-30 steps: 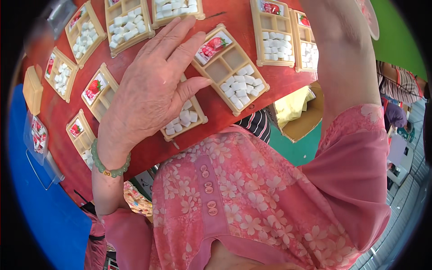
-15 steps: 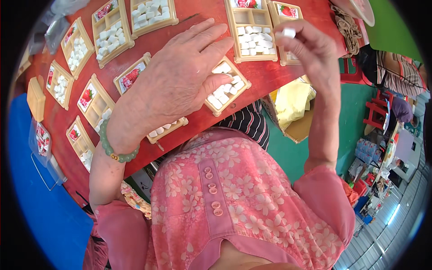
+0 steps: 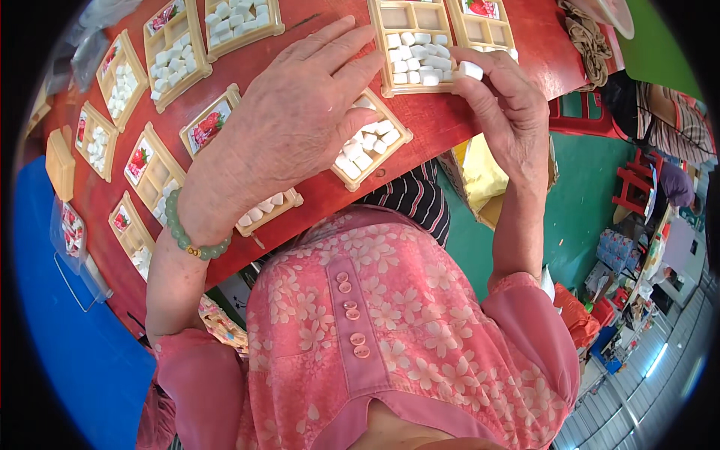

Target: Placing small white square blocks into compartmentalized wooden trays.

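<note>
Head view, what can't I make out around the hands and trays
In the head view:
Tray at the left thumb: far end hidden by the left hand.
Rightmost tray: near end partly hidden by the right hand.
Tray beside it: far end cut off by the picture's top edge.
Clear bags, upper left: contents too blurred.

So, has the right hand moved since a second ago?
Yes, the right hand came back toward the person: before, its arm reached past the beige tray; now it's by that tray's near right corner.
</note>
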A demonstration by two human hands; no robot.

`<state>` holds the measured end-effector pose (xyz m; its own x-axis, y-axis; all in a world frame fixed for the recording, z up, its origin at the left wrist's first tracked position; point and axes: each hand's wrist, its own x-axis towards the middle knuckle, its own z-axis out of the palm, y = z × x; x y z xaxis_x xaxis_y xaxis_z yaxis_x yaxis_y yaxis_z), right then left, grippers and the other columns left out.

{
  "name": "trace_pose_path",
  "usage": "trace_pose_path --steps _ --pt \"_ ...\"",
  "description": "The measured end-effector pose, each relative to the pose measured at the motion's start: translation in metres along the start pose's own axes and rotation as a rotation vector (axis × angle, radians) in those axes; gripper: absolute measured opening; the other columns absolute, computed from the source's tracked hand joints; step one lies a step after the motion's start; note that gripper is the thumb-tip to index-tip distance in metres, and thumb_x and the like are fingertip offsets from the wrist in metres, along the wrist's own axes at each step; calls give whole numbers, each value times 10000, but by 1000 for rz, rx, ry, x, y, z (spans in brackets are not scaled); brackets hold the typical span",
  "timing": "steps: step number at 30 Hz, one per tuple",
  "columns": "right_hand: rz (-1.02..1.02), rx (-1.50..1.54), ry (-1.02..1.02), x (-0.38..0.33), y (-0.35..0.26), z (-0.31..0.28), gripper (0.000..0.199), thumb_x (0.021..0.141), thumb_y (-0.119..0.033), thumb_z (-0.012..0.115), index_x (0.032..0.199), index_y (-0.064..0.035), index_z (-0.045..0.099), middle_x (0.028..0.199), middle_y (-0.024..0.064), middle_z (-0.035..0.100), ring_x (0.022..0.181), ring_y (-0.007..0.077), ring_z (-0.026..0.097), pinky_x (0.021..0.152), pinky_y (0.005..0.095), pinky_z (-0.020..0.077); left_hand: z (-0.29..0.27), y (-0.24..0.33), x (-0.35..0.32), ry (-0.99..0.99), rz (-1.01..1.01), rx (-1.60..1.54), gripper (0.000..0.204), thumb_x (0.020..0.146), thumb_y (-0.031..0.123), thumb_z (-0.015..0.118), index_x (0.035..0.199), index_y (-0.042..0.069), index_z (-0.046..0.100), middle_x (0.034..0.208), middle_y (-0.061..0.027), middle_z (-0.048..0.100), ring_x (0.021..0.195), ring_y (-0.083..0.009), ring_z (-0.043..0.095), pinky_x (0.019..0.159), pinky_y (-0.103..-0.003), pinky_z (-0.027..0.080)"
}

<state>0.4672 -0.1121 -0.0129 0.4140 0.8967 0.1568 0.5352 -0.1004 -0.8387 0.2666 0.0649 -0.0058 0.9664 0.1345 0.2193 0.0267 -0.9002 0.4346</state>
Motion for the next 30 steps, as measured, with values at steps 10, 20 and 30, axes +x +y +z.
trace_pose_path --steps 10,20,30 --pt "-104 -136 84 -11 -13 13 150 916 19 706 1061 -15 722 979 58 679 789 119 592 716 255 485 2 4 2 -7 26 -40 521 839 92 763 1328 -8 612 1478 -151 548 1429 -346 469 1147 -451 440" --pt "-230 -383 65 2 2 22 142 866 54 722 976 -30 694 932 71 689 848 208 648 731 323 529 11 0 3 -27 22 -29 516 826 103 773 1304 -9 614 1494 -144 526 1431 -340 466 1141 -508 433" --pt "-157 -379 73 0 -12 17 209 837 10 772 1039 -31 741 998 108 713 879 248 660 745 330 537 11 8 7 -1 33 -100 559 822 152 783 1332 3 607 1529 -142 494 1442 -328 447 1154 -532 401"
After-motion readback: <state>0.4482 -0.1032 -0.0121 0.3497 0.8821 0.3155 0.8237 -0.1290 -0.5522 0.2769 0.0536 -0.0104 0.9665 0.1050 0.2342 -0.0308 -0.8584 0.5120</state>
